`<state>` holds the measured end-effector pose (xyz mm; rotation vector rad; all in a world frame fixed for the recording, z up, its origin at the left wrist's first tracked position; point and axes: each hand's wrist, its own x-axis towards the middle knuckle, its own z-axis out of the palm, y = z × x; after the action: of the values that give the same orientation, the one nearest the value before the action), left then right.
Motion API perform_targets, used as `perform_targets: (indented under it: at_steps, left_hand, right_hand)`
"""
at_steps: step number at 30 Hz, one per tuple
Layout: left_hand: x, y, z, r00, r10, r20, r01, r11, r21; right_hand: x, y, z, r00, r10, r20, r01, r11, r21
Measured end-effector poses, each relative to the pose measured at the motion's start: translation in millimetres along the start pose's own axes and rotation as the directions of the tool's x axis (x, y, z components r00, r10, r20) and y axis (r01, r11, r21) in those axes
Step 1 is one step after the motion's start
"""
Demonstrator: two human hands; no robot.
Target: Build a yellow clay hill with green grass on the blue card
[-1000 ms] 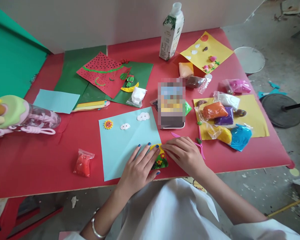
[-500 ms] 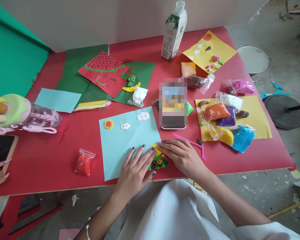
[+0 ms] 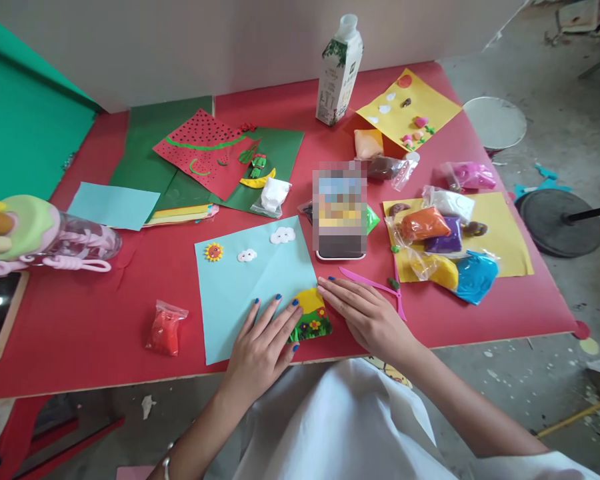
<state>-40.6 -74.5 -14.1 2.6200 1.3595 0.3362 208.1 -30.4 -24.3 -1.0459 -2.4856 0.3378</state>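
Both hands have drawn slightly apart since half a second ago: the left hand has slid left, baring more of the yellow patch, and the right hand has eased right. Another person's hand, then at the left edge, has left the frame.

Now the left hand lies flat, fingers a little spread, on one blue sheet at lower centre, its fingertips by the patch's left side. The right hand's fingers are together, tips at the sheet's right edge beside the patch; whether they pinch anything, I cannot tell.

The patch sits in the sheet's lower right corner, above one green band with three flowers visible. One sun and two clouds are along the sheet's top.

Around them on the red tabletop: one red bag at lower left, one white bag above the sheet, and five bags on a yellow sheet at right. Two phones show, one upper phone at centre and one lower phone at the left edge. One carton stands at top centre.
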Motion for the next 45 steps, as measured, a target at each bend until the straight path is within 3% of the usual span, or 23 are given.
perform_targets:
  at_steps: [9, 20, 25, 31, 45]
  left_hand:
    - [-3, -3, 1.6, 0.998, 0.051, 0.045, -0.052, 0.998, 0.023]
    - [2, 1, -1.5, 0.999, 0.037, -0.006, -0.036, 0.999, 0.028]
    - [14, 5, -6.4, 0.999, 0.027, -0.019, -0.025, 0.997, 0.077]
    - [19, 6, -4.1, 0.998, 0.055, -0.017, -0.051, 0.984, 0.171]
    - [10, -2, -10.6, 0.997, 0.055, -0.047, -0.048, 0.99, 0.132]
  right_hand:
    - [4, -5, -1, 0.998, -0.028, 0.053, 0.037, 0.984, -0.175]
    - [16, -5, -5, 0.993, -0.05, 0.11, 0.064, 0.989, -0.13]
    - [10, -2, -8, 0.999, 0.006, 0.04, -0.006, 1.0, -0.011]
    - [5, 0, 0, 0.998, -0.002, 0.059, 0.008, 0.995, -0.1]
    - [6, 2, 3, 0.999, -0.007, 0.05, 0.013, 0.991, -0.136]
